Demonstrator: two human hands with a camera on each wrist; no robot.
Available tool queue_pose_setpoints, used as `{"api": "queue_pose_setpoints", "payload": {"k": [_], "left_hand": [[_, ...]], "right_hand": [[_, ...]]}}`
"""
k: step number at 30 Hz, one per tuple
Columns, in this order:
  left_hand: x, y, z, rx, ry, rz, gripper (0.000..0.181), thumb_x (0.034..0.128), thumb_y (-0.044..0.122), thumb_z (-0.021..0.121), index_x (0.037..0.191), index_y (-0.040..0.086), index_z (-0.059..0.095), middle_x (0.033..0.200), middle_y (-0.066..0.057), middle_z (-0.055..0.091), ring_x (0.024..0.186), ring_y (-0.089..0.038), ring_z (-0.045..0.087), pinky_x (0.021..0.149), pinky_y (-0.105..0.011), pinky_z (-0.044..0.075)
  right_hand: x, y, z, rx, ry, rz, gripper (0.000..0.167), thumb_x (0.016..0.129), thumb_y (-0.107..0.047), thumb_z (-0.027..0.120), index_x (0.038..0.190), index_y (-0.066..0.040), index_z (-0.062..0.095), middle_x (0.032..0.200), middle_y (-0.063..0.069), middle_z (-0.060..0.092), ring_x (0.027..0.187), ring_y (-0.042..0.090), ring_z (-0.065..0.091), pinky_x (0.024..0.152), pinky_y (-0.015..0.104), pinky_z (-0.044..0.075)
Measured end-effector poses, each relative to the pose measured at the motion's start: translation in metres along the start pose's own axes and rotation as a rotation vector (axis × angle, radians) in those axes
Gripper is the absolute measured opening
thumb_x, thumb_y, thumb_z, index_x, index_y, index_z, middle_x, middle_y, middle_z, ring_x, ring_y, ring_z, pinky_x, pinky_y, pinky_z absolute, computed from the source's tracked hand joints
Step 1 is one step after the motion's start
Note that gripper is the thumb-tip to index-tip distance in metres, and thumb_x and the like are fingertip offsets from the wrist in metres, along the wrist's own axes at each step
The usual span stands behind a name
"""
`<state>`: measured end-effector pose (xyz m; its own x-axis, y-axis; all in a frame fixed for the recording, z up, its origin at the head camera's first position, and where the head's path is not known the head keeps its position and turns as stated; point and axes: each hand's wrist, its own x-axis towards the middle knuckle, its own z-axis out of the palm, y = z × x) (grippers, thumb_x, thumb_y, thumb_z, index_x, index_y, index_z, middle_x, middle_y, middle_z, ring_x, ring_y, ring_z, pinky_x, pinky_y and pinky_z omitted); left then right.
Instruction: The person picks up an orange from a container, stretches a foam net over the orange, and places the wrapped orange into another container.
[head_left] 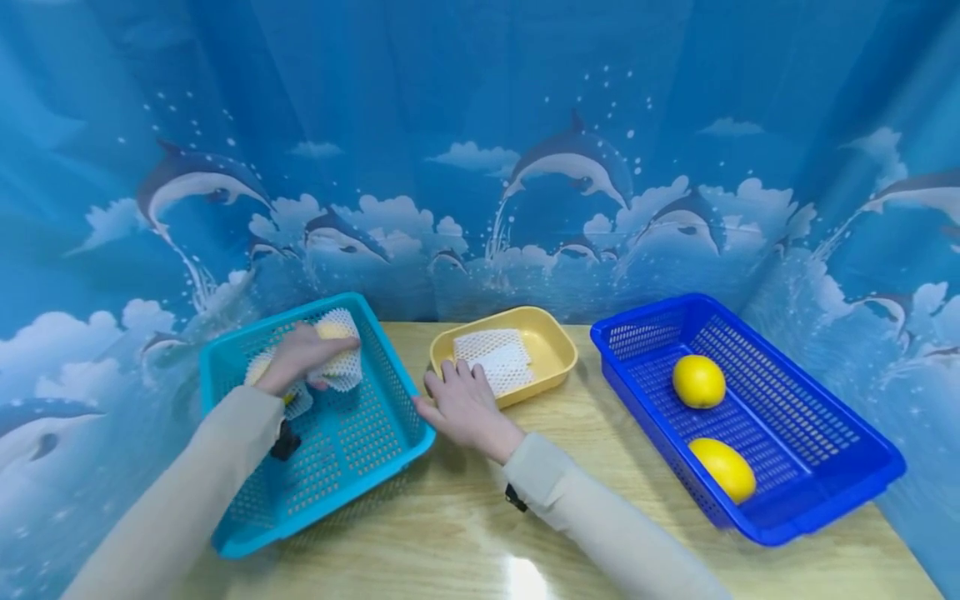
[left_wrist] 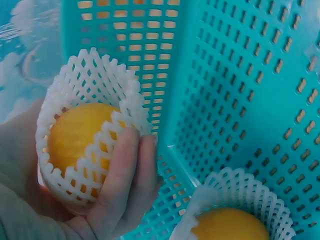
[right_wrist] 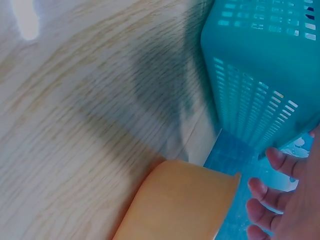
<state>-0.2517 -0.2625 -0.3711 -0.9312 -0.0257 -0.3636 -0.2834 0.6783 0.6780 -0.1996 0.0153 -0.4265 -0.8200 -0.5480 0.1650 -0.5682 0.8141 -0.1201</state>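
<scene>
Over the teal basket point(head_left: 352, 433), my left hand point(head_left: 296, 357) grips a yellow fruit point(left_wrist: 80, 135) wrapped in a white foam net point(left_wrist: 92, 77). The fingers curl round the net, and the fruit shows through its open end. Another netted yellow fruit point(left_wrist: 232, 225) lies in the same basket, partly covered by the hand in the head view. My right hand point(head_left: 472, 407) is held between that basket and the small yellow tray point(head_left: 551, 350), close to the tray's near rim. Its fingers are relaxed and hold nothing. White foam nets point(head_left: 498, 354) lie flat inside the tray.
On the right stands a deep blue basket point(head_left: 652, 417) with two bare yellow fruits, one farther back point(head_left: 699, 382) and one nearer point(head_left: 723, 469). All containers stand on a wooden table point(head_left: 450, 533). A dolphin-print curtain point(head_left: 450, 100) hangs behind and at the sides.
</scene>
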Motion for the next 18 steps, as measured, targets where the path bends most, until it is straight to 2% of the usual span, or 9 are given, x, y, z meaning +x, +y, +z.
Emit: {"api": "queue_pose_setpoints", "payload": {"k": [2,4,8,14,18], "left_hand": [[0.008,-0.001,0.005,0.033,0.006,-0.020,0.118,0.0877,0.063,0.060,0.153,-0.007,-0.009,0.150,-0.045,0.011,0.066,-0.030,0.068,0.071,-0.049,0.058],[0.015,-0.003,0.010,0.066,0.012,-0.035,0.121,0.0896,0.061,0.059,0.148,0.000,-0.027,0.152,-0.045,0.000,0.059,-0.028,0.067,0.068,-0.049,0.058],[0.028,-0.009,0.016,0.095,0.034,-0.061,0.116,0.0913,0.054,0.059,0.150,0.000,-0.025,0.151,-0.046,0.005,0.055,-0.027,0.065,0.060,-0.047,0.058],[0.035,-0.023,0.019,0.059,0.004,-0.102,0.115,0.0916,0.054,0.058,0.149,-0.002,-0.024,0.151,-0.045,-0.008,0.057,-0.026,0.066,0.059,-0.045,0.059],[0.035,-0.024,0.018,0.010,-0.029,-0.115,0.115,0.0920,0.055,0.057,0.149,0.001,-0.028,0.152,-0.042,-0.014,0.057,-0.026,0.066,0.060,-0.044,0.059]], "right_hand": [[-0.001,0.000,0.000,-0.001,-0.003,0.003,0.042,0.103,-0.054,0.029,0.107,-0.019,0.053,0.101,0.003,0.050,0.084,0.021,0.038,0.070,0.034,0.029],[-0.001,0.000,0.000,0.002,-0.007,0.006,0.042,0.104,-0.054,0.029,0.107,-0.019,0.053,0.101,0.004,0.050,0.084,0.021,0.038,0.070,0.034,0.029],[0.000,0.000,0.000,0.013,-0.016,0.008,0.042,0.104,-0.054,0.028,0.108,-0.020,0.053,0.102,0.003,0.050,0.084,0.020,0.038,0.070,0.033,0.028],[0.001,-0.001,0.001,0.005,-0.018,0.003,0.044,0.103,-0.055,0.028,0.110,-0.020,0.054,0.101,0.003,0.050,0.084,0.021,0.039,0.069,0.033,0.029],[0.001,0.000,0.000,0.002,-0.012,0.008,0.045,0.103,-0.055,0.028,0.113,-0.019,0.055,0.104,0.004,0.052,0.085,0.021,0.040,0.069,0.034,0.030]]}}
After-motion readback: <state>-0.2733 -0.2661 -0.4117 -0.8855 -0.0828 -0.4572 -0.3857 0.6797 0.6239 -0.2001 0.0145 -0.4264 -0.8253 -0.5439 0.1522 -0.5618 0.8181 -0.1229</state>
